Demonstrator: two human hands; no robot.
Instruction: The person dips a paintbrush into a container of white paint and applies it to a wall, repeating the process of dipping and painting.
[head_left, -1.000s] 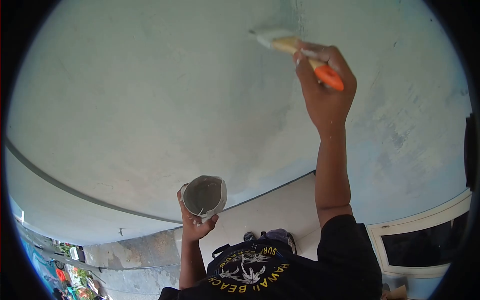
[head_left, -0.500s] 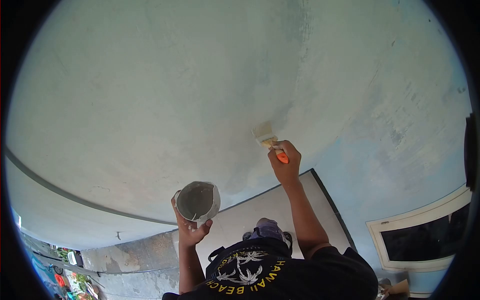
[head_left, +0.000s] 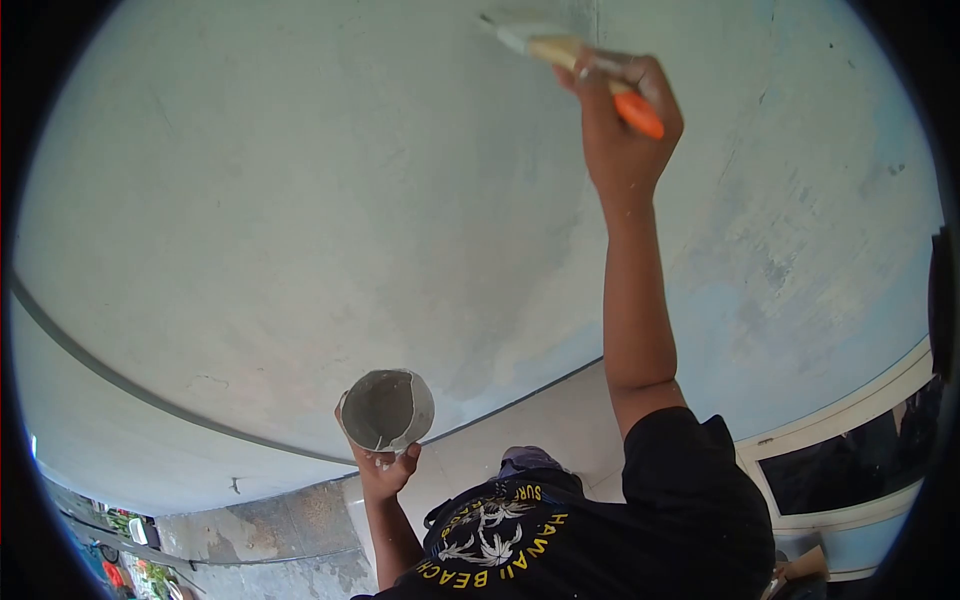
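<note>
My right hand (head_left: pixel 630 125) is raised high, its fingers wrapped round a paintbrush (head_left: pixel 555 48) with an orange-tipped handle. The bristles point up and left at the pale wall (head_left: pixel 400 180) and are blurred; whether they touch it I cannot tell. Lower down, my left hand (head_left: pixel 385 470) grips a round, pale-rimmed container (head_left: pixel 388 410) by its side and bottom. Its mouth faces me and its inside looks grey. White smears show on the left fingers.
A window with a cream frame (head_left: pixel 835 445) is at the lower right. A dark strip (head_left: pixel 150 408) curves across the wall's lower left. Beneath lie light floor tiles (head_left: pixel 570 415) and worn grey ground (head_left: pixel 270 530). Plants and colourful items stand at the bottom left.
My right hand has moved up the wall with the brush, and the arm is stretched further. My left hand and the container have shifted slightly down and left in view.
</note>
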